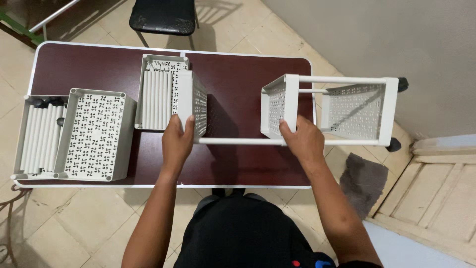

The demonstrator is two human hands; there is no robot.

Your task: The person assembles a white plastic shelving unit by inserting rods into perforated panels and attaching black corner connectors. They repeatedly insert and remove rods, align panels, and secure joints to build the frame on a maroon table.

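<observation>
Left hand point(177, 140) gripping perforated white plastic basket point(193, 101); right hand point(302, 141) grasping shelf frame point(297, 99) over maroon table point(233, 89). Spare baskets point(94, 134), tube bundles point(157, 94) alongside; black chair point(162, 16) behind.

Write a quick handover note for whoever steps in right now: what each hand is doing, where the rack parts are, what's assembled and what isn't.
Left hand: gripping the loose perforated basket, stood on edge on the table.
Right hand: holding the partly built rack, which lies on its side and overhangs the table's right edge.
Done: two baskets joined by white poles, with black casters at the far end.
A white pole runs from the rack toward the left-hand basket; I cannot tell if it is seated.
Left: another basket at table left, plus two trays of white tubes, unused.
</observation>
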